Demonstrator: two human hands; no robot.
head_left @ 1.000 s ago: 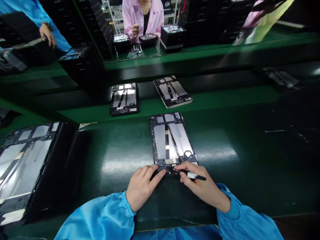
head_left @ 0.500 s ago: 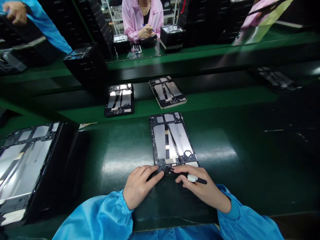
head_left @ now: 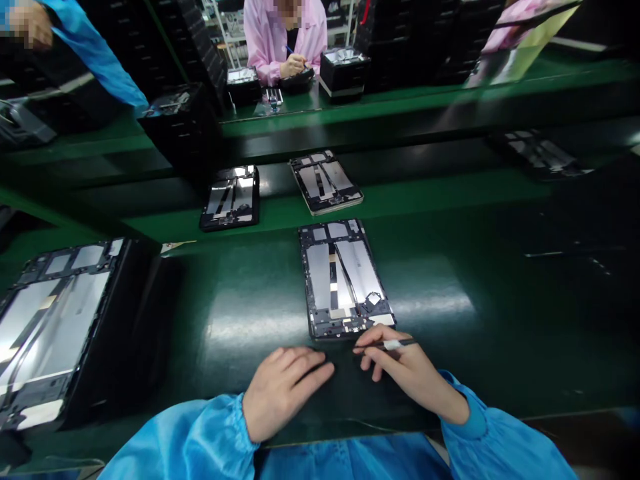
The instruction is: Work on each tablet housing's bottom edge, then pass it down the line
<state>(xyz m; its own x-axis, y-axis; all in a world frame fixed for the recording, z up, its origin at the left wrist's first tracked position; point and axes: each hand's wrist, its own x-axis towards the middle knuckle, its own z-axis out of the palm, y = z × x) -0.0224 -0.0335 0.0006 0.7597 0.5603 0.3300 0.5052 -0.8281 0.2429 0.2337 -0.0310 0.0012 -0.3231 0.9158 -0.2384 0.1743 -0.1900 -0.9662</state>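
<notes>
An opened tablet lies on the green table in front of me. Its silver inner plates, flat cables and black frame are exposed. Just short of its near edge, my left hand has its fingers stretched out and holds nothing. My right hand is closed on slim black tweezers with a white band. Their tip points left, near the tablet's bottom right corner. Whether my right fingers touch the tablet, I cannot tell.
Two more opened tablets, one at left and one at right, lie on the green strip behind. A tall stack of tablets stands at left. Beyond a raised ledge, a person in pink works among dark stacks.
Both hands have drawn back from the tablet's lower edge toward me, the right one keeping the tweezers. The two tablets behind have shifted slightly left.
</notes>
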